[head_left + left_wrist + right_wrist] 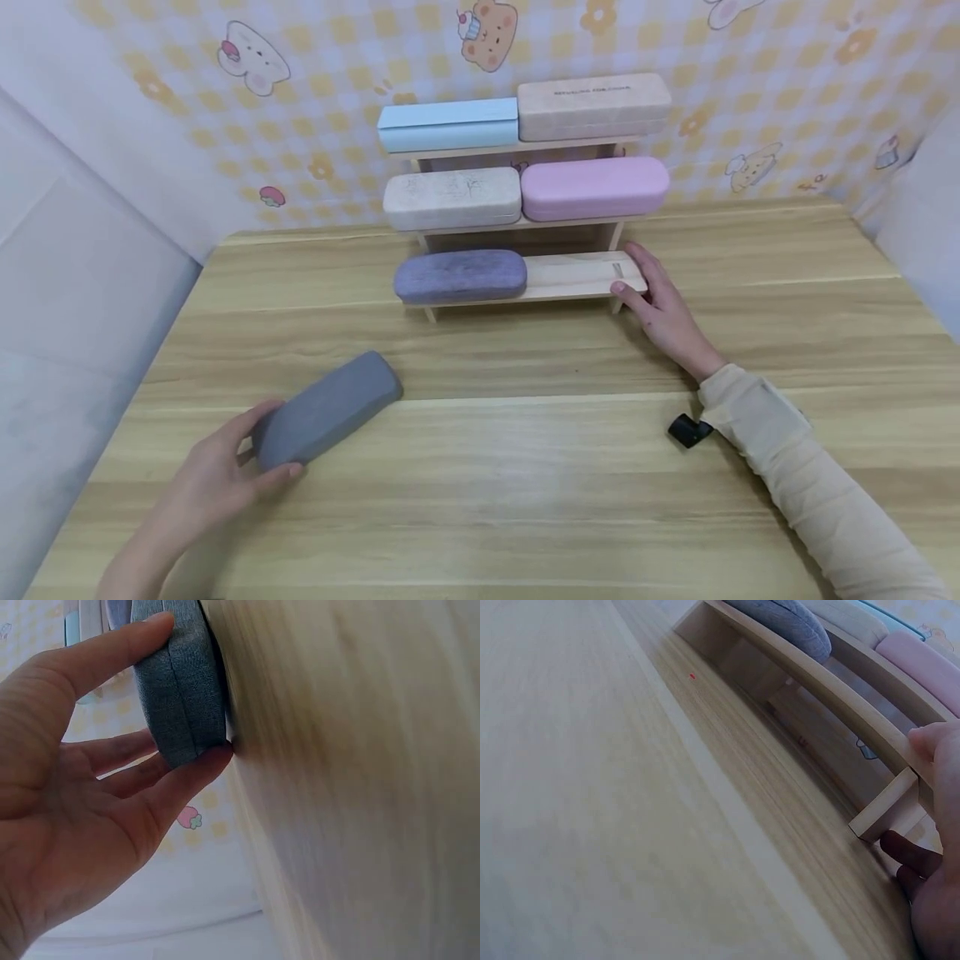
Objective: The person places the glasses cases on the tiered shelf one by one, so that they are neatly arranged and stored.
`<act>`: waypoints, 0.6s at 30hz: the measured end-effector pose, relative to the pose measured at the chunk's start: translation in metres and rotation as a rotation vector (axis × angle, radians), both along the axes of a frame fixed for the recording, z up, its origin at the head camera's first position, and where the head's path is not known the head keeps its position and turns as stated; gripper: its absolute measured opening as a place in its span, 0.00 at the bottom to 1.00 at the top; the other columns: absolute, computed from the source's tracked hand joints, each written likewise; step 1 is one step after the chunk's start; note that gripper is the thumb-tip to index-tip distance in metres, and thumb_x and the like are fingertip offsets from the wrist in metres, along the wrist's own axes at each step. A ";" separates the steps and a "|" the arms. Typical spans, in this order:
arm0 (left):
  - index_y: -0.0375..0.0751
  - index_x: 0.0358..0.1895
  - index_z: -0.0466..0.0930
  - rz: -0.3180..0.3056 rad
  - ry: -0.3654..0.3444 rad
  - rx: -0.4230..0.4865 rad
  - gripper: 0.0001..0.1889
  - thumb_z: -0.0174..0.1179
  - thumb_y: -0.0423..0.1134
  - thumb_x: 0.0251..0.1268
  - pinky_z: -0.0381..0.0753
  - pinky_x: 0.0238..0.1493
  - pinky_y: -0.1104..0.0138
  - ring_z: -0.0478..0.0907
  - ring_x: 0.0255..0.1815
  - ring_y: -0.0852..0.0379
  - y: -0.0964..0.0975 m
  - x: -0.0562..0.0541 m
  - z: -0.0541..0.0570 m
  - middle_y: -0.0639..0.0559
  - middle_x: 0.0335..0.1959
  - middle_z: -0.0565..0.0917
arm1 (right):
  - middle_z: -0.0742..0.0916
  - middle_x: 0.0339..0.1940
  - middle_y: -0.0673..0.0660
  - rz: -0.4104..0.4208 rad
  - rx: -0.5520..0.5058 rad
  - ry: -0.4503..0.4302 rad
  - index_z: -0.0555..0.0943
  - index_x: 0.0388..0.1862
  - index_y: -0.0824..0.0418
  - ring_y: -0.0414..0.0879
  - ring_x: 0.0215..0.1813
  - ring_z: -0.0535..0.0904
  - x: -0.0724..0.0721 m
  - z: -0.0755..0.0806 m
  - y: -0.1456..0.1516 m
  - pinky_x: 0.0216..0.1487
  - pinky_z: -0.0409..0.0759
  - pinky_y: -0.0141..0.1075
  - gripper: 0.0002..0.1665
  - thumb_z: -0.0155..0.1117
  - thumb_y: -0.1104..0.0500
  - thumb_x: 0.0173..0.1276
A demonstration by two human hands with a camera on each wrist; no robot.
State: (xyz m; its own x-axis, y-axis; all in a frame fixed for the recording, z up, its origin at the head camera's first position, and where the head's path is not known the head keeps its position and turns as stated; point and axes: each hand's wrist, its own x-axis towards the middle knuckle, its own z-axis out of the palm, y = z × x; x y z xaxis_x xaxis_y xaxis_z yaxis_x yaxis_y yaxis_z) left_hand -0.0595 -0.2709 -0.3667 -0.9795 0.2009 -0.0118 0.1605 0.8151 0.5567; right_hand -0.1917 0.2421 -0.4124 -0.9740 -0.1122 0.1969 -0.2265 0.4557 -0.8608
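Note:
In the head view a grey glasses case (330, 412) lies slanted on the table at the left. My left hand (217, 475) holds its near end, thumb on one side and fingers on the other. The left wrist view shows that end of the grey case (182, 697) down close to the wood. My right hand (663, 312) grips the right end of the lowest step of a tiered wooden shelf (573, 275), thumb on the front edge. A purple-blue glasses case (461, 276) sits on that step's left half; the right half is bare wood.
The middle step carries a cream patterned case (453, 200) and a pink case (596, 188). On top are a light blue case (448, 125) and a beige case with lettering (594, 107). A small black object (688, 431) sits beside the right sleeve (817, 483). A checked backdrop (420, 50) stands behind.

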 end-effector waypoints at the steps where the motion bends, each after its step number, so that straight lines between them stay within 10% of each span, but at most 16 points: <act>1: 0.28 0.63 0.63 -0.002 -0.001 0.008 0.43 0.75 0.39 0.41 0.74 0.45 0.50 0.68 0.54 0.29 0.000 0.000 0.000 0.24 0.56 0.69 | 0.57 0.73 0.55 0.000 -0.007 0.002 0.52 0.75 0.51 0.51 0.62 0.63 0.000 -0.001 0.000 0.50 0.66 0.26 0.35 0.51 0.52 0.72; 18: 0.27 0.63 0.62 -0.034 0.100 -0.014 0.40 0.72 0.32 0.44 0.73 0.43 0.45 0.69 0.53 0.31 -0.001 0.003 0.004 0.29 0.54 0.71 | 0.58 0.72 0.62 0.011 -0.125 -0.058 0.45 0.76 0.57 0.58 0.61 0.67 0.005 -0.001 0.002 0.49 0.69 0.24 0.39 0.50 0.52 0.73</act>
State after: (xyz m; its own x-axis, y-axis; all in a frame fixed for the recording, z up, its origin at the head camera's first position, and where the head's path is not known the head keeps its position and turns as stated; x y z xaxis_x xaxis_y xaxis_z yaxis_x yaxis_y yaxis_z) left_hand -0.0560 -0.2722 -0.3624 -0.9687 0.2342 0.0826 0.2420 0.8160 0.5249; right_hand -0.1871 0.2439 -0.4132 -0.9829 -0.1013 0.1539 -0.1796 0.3420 -0.9224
